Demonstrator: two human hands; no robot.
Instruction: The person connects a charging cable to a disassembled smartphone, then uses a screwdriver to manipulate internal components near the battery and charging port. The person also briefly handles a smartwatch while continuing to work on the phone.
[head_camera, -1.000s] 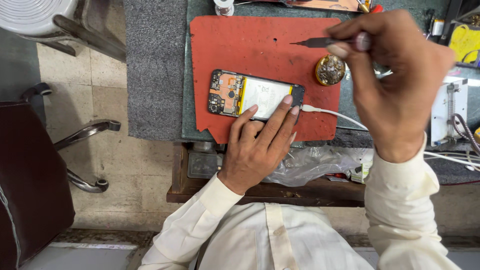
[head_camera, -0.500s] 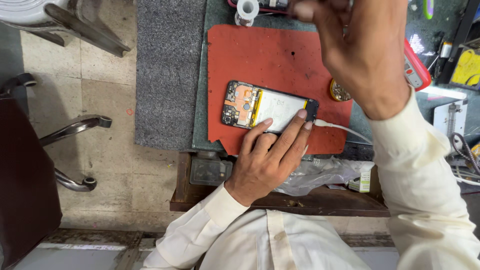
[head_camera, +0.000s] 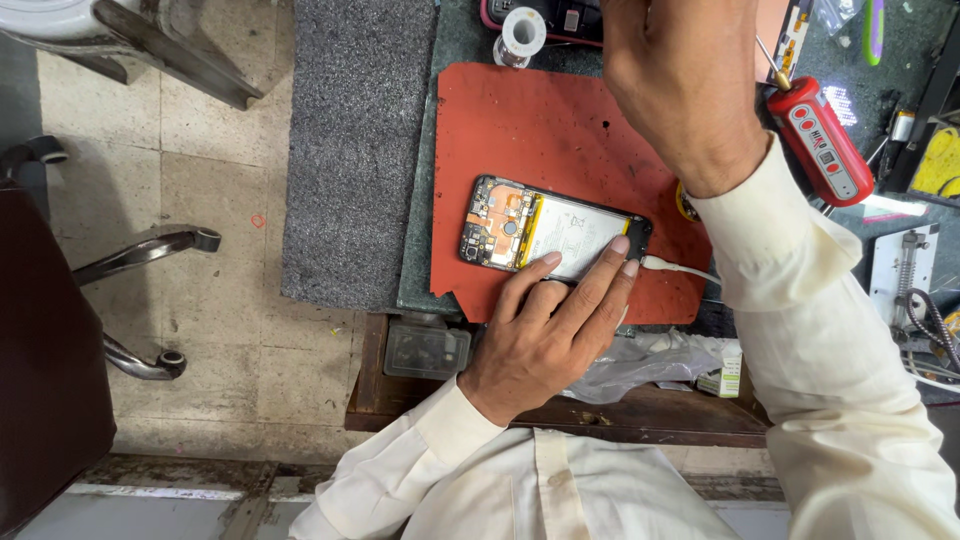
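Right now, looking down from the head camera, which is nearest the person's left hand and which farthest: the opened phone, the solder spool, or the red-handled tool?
1. The opened phone: under the left hand, whose fingers rest on its near edge.
2. The solder spool: at the top, beyond the red mat.
3. The red-handled tool: far right, past the right hand.

We see a dark green bench (head_camera: 452, 60) with a wooden front edge (head_camera: 640, 415). On it lies a red mat (head_camera: 530, 130), and beside that a grey felt strip (head_camera: 350, 150). A solder spool (head_camera: 522, 32), a red tool (head_camera: 820, 140) and a crumpled plastic bag (head_camera: 650, 360) also rest on the bench. An opened phone (head_camera: 550, 228) lies on the mat.
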